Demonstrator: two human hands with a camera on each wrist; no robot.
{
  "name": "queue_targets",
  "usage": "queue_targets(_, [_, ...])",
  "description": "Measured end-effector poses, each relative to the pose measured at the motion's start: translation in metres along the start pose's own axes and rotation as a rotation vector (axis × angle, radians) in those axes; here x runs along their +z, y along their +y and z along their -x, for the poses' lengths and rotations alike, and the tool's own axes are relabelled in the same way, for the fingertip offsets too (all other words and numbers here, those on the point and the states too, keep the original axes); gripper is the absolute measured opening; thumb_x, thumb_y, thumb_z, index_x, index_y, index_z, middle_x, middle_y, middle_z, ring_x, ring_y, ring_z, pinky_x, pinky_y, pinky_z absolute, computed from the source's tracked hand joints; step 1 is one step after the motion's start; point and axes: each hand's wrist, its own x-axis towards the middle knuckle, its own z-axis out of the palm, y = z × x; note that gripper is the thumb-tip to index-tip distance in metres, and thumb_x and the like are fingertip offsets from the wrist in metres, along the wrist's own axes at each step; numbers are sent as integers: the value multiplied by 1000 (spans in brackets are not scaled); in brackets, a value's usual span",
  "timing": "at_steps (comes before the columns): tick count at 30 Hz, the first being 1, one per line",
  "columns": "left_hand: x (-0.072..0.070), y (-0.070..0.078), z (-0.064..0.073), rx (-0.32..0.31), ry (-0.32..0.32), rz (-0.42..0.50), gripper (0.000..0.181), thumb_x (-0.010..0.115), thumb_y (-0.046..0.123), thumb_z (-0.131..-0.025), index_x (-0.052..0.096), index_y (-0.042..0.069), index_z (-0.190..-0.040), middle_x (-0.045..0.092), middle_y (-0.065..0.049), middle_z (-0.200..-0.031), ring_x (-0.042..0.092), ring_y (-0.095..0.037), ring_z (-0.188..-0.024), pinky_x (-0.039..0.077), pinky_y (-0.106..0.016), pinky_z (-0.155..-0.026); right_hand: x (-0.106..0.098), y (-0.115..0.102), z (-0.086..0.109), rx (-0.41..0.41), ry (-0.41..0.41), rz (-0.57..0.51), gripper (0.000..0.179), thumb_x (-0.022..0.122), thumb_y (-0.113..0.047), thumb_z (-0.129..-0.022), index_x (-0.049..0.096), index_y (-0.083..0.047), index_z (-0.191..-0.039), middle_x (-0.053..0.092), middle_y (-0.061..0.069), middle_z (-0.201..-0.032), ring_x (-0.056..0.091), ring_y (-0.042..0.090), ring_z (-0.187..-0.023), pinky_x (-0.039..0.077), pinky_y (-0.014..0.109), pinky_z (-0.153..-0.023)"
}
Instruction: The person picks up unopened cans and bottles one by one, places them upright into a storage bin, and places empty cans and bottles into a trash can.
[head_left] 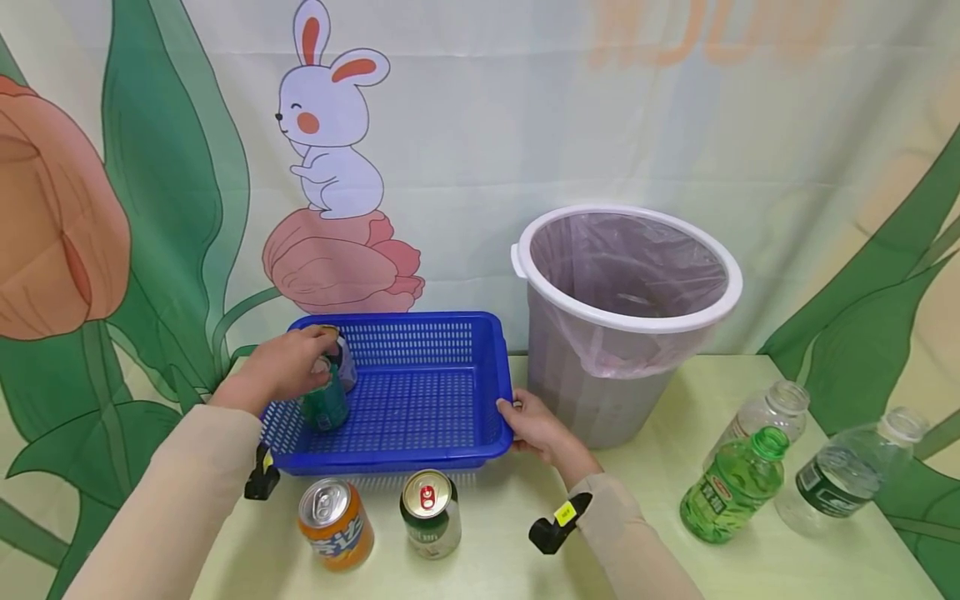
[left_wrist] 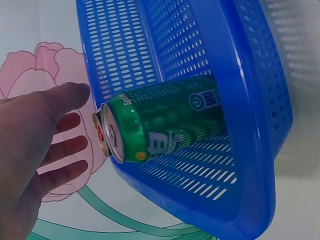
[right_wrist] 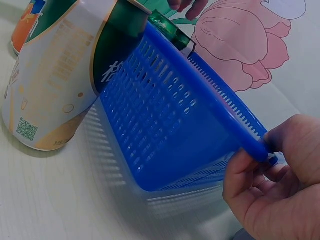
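A green Sprite can (left_wrist: pixel 170 117) stands in the left end of a blue plastic basket (head_left: pixel 420 454), with a second can (head_left: pixel 345 367) close behind it. My left hand (head_left: pixel 296 367) is over these two cans. In the left wrist view its fingers (left_wrist: pixel 70 145) are apart from the can tops, with nothing between them and the thumb. My right hand (right_wrist: pixel 280 185) grips the basket's right rim, thumb on top and fingers curled beneath. In front of the basket stand an orange soda can (head_left: pixel 337 533) and a green-and-white can (head_left: pixel 431 521), both upright on the table.
Right of the basket stands a grey bin (head_left: pixel 600 400) with a white rim and a plastic liner. Farther right on the table (head_left: pixel 645 533) are a green bottle (head_left: pixel 731 492) and two clear bottles, one with a dark label (head_left: pixel 832 483). A printed curtain (head_left: pixel 465 125) hangs behind.
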Motion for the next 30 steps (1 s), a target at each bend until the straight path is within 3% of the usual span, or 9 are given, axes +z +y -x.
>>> queue_targets(6, [-3,3,2,58,55,-39,34,66,15,-82,59,2,-113,59,-13,-111,58,-30,-97,51,-46,-82,-1,4,-4,1,6,4,20,43,-18,-97,44,0,-107,61,18,-90,54,14,-59,42,28,-51])
queue_targets(13, [-10,15,8,123,111,-81,22,71,17,-80,65,9,-100,60,-13,-111,61,-29,-95,53,-44,-78,-1,3,-3,-6,6,-11,16,43,-16,-97,44,-1,-103,62,20,-91,55,14,-60,44,29,-54])
queue_targets(18, [-13,23,13,198,182,-112,16,73,17,-77,62,14,-88,59,-4,-92,58,-18,-80,55,-36,-67,-1,4,-3,-6,7,-15,18,43,-16,-97,44,0,-104,62,19,-89,56,15,-60,44,28,-53])
queue_targets(30, [-20,41,28,306,276,-131,17,74,21,-75,63,13,-85,57,0,-82,56,-15,-71,52,-31,-60,0,3,-3,-6,4,-17,22,43,-16,-97,44,2,-110,62,18,-89,55,15,-61,43,25,-50])
